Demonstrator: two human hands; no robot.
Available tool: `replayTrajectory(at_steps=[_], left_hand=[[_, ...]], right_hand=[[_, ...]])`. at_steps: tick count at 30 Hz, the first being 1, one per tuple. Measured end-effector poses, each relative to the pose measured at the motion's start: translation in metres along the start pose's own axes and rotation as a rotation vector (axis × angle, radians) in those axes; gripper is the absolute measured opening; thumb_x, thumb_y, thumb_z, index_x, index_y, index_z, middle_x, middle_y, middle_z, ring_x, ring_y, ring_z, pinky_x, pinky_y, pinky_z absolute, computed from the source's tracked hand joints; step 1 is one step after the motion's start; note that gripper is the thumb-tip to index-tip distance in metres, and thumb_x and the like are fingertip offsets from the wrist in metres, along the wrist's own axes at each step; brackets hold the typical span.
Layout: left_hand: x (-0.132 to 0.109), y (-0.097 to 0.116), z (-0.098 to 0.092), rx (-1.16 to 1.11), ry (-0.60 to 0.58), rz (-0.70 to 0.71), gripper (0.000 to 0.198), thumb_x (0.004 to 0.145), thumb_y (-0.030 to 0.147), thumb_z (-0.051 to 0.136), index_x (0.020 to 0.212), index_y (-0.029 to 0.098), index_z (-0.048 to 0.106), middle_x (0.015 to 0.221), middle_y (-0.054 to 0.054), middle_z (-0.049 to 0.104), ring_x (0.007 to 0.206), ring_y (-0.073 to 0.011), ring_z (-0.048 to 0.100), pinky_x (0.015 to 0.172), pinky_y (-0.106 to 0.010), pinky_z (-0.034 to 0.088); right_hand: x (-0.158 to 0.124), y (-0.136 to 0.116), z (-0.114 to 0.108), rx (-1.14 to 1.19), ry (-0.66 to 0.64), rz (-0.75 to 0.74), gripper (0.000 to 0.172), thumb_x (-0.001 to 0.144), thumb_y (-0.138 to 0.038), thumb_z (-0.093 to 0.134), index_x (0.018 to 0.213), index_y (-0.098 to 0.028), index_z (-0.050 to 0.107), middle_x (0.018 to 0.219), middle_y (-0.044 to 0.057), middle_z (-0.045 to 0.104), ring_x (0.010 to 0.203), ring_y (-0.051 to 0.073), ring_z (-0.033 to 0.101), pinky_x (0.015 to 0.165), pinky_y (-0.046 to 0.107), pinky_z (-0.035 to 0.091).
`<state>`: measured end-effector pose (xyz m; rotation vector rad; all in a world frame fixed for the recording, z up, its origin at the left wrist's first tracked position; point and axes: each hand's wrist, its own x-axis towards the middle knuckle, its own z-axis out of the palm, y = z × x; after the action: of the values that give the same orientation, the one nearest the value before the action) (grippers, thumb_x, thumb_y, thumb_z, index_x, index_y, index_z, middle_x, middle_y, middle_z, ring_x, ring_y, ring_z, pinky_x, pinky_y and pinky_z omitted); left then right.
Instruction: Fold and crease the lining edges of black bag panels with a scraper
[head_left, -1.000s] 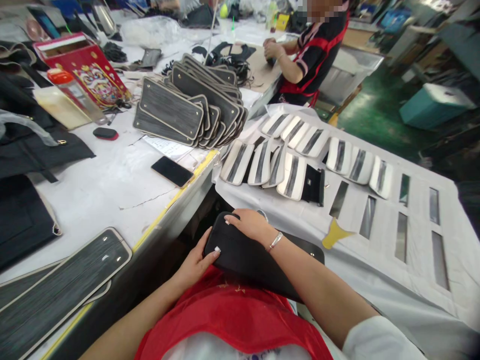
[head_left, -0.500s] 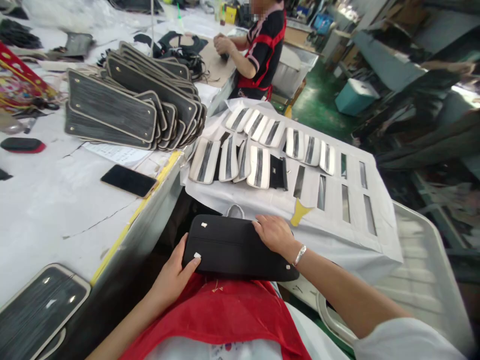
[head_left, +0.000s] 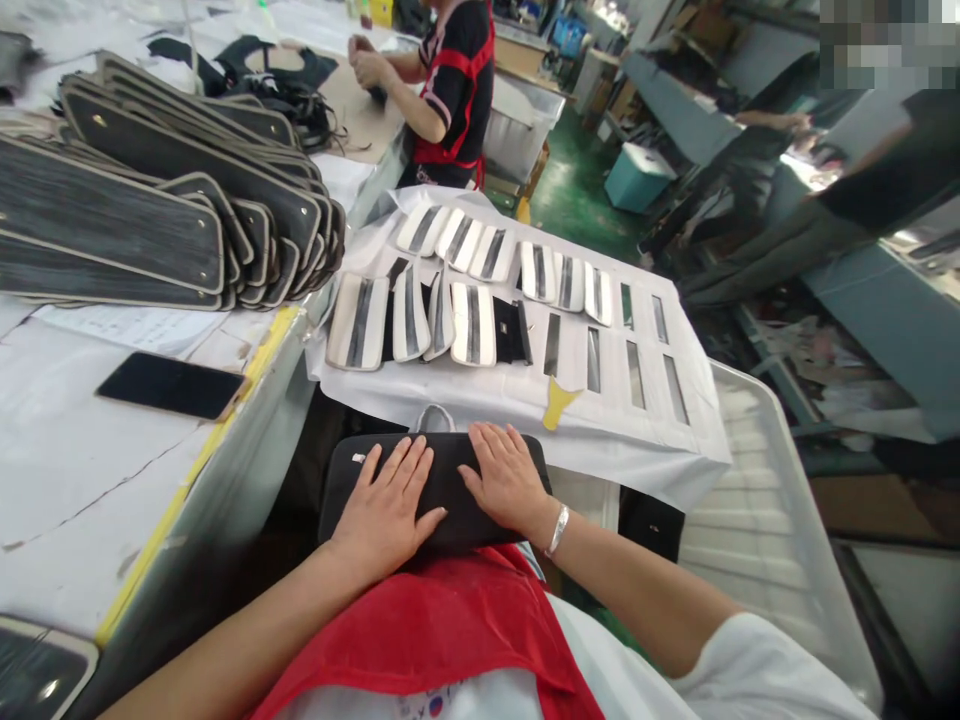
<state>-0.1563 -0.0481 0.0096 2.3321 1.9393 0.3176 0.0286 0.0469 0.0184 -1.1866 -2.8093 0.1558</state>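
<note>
In the head view, the black piece lies between the apron and the white cloth. The left hand and right hand rest flat on it, fingers extended, gripping nothing. Uneven pressure could tip or slide it.

There are the wearer's two hands, one black panel beneath, one phone, one yellow cutout, ten striped pieces.
</note>
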Motion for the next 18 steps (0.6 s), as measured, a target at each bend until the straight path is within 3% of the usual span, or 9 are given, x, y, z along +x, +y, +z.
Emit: replayTrajectory(at_steps=[5, 9, 11, 13, 16, 18], left_hand=[[0.003, -0.027, -0.010, 0.065, 0.009, -0.144, 0.074, 0.083, 0.057, 0.044, 0.138, 0.008, 0.039, 0.143, -0.020, 0.039, 0.133, -0.0343, 0.033, 0.110, -0.054, 0.015], [0.009, -0.031, -0.014, 0.057, -0.009, -0.174, 0.069, 0.085, 0.056, 0.042, 0.136, 0.010, 0.042, 0.133, -0.019, 0.050, 0.124, -0.0341, 0.042, 0.108, -0.053, 0.022], [0.009, -0.031, -0.014, 0.059, -0.001, -0.176, 0.067, 0.085, 0.055, 0.042, 0.135, 0.011, 0.043, 0.131, -0.018, 0.052, 0.122, -0.0336, 0.044, 0.107, -0.052, 0.023], [0.004, -0.032, -0.013, 0.066, 0.016, -0.164, 0.066, 0.085, 0.056, 0.041, 0.134, 0.012, 0.044, 0.131, -0.017, 0.052, 0.122, -0.0326, 0.045, 0.107, -0.050, 0.023], [-0.002, -0.034, -0.012, 0.089, 0.057, -0.153, 0.065, 0.087, 0.056, 0.037, 0.134, 0.011, 0.043, 0.132, -0.018, 0.052, 0.124, -0.0311, 0.045, 0.109, -0.051, 0.020], [0.000, -0.032, -0.011, 0.103, 0.063, -0.157, 0.066, 0.088, 0.056, 0.035, 0.135, 0.010, 0.042, 0.131, -0.020, 0.052, 0.124, -0.0314, 0.045, 0.110, -0.054, 0.014]], right_hand=[[0.003, 0.035, -0.008, -0.054, -0.088, 0.142, 0.049, 0.093, -0.047, 0.036, 0.125, -0.013, 0.051, 0.112, 0.014, 0.060, 0.102, 0.027, 0.052, 0.091, 0.040, 0.038], [0.011, 0.039, -0.006, 0.026, -0.117, 0.204, 0.045, 0.093, -0.050, 0.034, 0.110, -0.015, 0.058, 0.100, 0.012, 0.063, 0.098, 0.027, 0.054, 0.085, 0.038, 0.040], [0.017, 0.047, -0.005, 0.251, -0.120, 0.314, 0.041, 0.091, -0.050, 0.041, 0.104, -0.016, 0.059, 0.101, 0.012, 0.063, 0.103, 0.026, 0.053, 0.090, 0.038, 0.038], [0.020, 0.060, -0.003, 0.674, -0.105, 0.576, 0.036, 0.089, -0.048, 0.047, 0.100, -0.016, 0.060, 0.102, 0.011, 0.064, 0.105, 0.025, 0.053, 0.091, 0.036, 0.039], [0.010, 0.071, 0.003, 1.192, -0.057, 0.962, 0.042, 0.093, -0.047, 0.037, 0.095, -0.014, 0.062, 0.089, 0.010, 0.066, 0.088, 0.021, 0.061, 0.077, 0.032, 0.047], [-0.008, 0.064, 0.008, 1.345, -0.022, 1.066, 0.046, 0.094, -0.048, 0.033, 0.091, -0.012, 0.062, 0.079, 0.009, 0.065, 0.074, 0.019, 0.062, 0.067, 0.030, 0.050]])
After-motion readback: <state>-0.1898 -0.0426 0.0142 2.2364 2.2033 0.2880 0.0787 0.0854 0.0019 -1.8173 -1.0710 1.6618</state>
